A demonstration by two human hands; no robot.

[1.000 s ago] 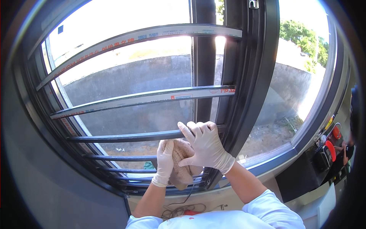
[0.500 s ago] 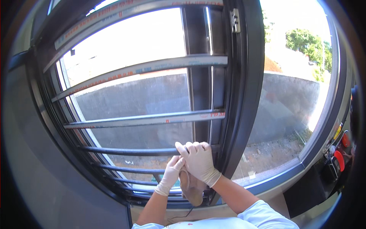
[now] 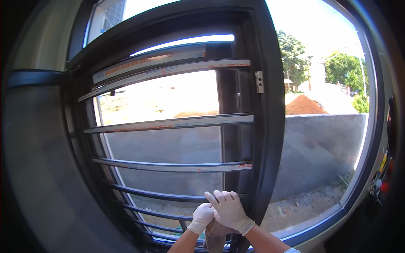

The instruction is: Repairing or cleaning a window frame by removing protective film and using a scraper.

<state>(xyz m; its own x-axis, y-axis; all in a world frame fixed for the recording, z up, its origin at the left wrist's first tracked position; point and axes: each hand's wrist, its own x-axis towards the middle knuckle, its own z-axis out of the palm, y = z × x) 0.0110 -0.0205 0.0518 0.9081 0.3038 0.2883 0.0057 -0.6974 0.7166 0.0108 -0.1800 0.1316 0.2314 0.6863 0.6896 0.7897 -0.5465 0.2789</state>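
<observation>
gripped in the gloved left hand (image 3: 202,218): tan cloth (image 3: 216,239), hanging below both hands. dark barred window (image 3: 271,126), grey wall (image 3: 168,145) outside. right hand (image 3: 229,212) draped over a bar (image 3: 162,195), can't tell how tightly closed.

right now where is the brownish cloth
In the head view, the brownish cloth is at the lower edge, slightly right of centre, just below the gloved left hand and right hand.
</observation>
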